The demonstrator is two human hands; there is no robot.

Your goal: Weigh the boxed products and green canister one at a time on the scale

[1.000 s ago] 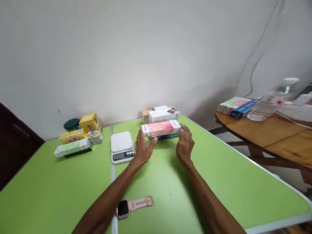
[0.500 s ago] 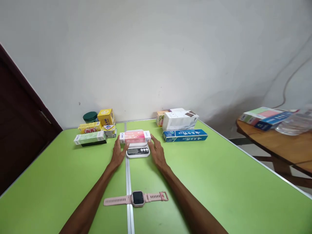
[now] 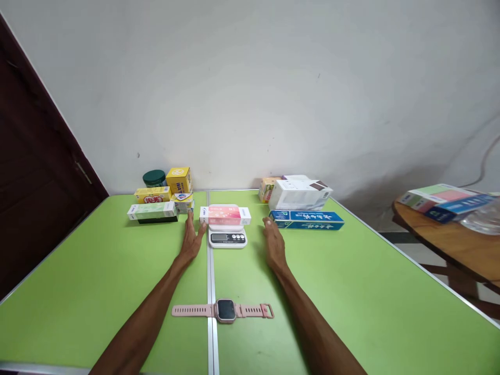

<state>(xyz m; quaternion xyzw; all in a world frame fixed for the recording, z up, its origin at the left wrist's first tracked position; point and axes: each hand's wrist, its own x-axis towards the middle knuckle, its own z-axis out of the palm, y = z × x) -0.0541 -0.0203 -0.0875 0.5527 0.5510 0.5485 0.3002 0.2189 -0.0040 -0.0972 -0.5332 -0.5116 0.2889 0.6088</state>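
A long pink and white box (image 3: 225,214) lies across the small white kitchen scale (image 3: 227,238) at the middle of the green table (image 3: 351,291). My left hand (image 3: 191,240) is open just left of the scale, its thumb close to the box's left end. My right hand (image 3: 274,245) is open to the right of the scale, a little apart from the box, fingers stretched forward. Neither hand holds anything.
A pink smartwatch (image 3: 223,310) lies flat near the front. Several boxes and a green-lidded jar (image 3: 154,178) sit at the back left; a white box (image 3: 299,194) and a long blue box (image 3: 307,219) at the back right. A wooden table (image 3: 449,234) with more boxes stands right.
Both hands carried the pink box from the right-hand pile to the scale, set it down and let go. My right hand has drawn away to the right.
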